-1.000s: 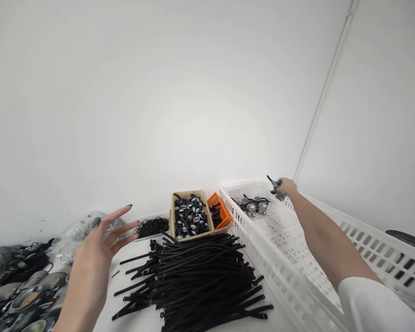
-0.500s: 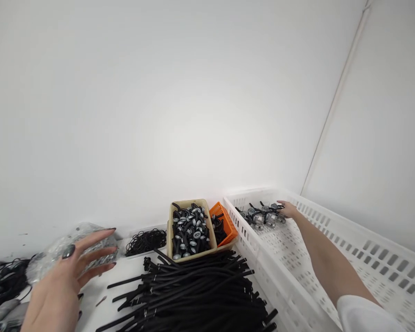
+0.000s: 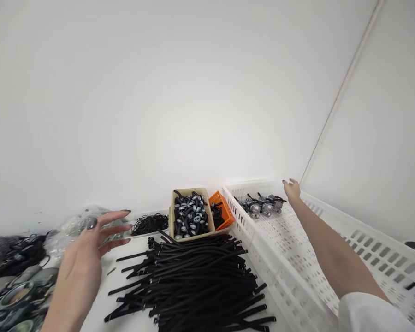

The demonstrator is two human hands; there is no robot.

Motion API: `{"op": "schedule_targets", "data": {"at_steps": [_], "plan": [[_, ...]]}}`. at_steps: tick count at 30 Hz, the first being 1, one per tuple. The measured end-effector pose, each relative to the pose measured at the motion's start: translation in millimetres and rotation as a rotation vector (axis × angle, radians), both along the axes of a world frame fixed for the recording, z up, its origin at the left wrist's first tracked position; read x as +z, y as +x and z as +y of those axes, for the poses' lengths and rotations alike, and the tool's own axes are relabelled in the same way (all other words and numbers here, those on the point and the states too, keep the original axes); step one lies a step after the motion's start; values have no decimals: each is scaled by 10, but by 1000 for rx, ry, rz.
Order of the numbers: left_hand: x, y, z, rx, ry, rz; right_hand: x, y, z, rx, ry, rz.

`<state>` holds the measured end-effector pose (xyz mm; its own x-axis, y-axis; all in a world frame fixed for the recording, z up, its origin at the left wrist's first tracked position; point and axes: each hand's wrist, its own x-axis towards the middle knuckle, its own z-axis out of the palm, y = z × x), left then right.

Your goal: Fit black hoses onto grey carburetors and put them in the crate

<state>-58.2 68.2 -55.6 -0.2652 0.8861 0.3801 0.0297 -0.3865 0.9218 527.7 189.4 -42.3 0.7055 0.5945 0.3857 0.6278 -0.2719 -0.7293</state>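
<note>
My right hand point(image 3: 292, 190) is raised just above the far right corner of a white perforated crate point(image 3: 280, 258), its fingers apart with nothing in them. Beside it, against the crate's far end, stands a row of clear parts with black tubes and grey round caps point(image 3: 264, 205). My left hand point(image 3: 90, 253) hovers over the table's left side, fingers spread, holding nothing. Behind that hand lies crumpled clear plastic wrap point(image 3: 69, 230). A large pile of black tubes point(image 3: 200, 281) lies between the two hands, left of the crate.
A cream bin point(image 3: 211, 221) holds short black tubes with silver round ends. An orange basket point(image 3: 228, 214) of small black parts leans beside it. Thin black loops point(image 3: 150, 224) lie nearby. Grey and black parts point(image 3: 17, 295) crowd the left. A white wall point(image 3: 180, 101) rises behind.
My right hand has let go of the row's end part and lifted up and away from it. My left hand stays spread in the air. The view has shifted, showing more of the table.
</note>
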Motion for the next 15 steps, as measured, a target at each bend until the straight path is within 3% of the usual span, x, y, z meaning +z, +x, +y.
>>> {"op": "schedule_targets", "data": {"at_steps": [2,4,7,10,13,15], "plan": [[33,23,-54,10,13,14,255,-345,102,123,41,-71],[85,76,-132,7,29,23,444,-806,209,344,35,-153],[186,181,-286,-15,61,13,511,-1679,231,771,-69,-281],[284,253,-450,-25,100,-23,326,-2629,-76,1228,-249,-413],[355,259,-579,-25,169,-45,-46,-3415,-730,1557,-325,-536],[389,237,-640,-26,224,-60,-379,-3729,-1250,1714,-323,-646]]}}
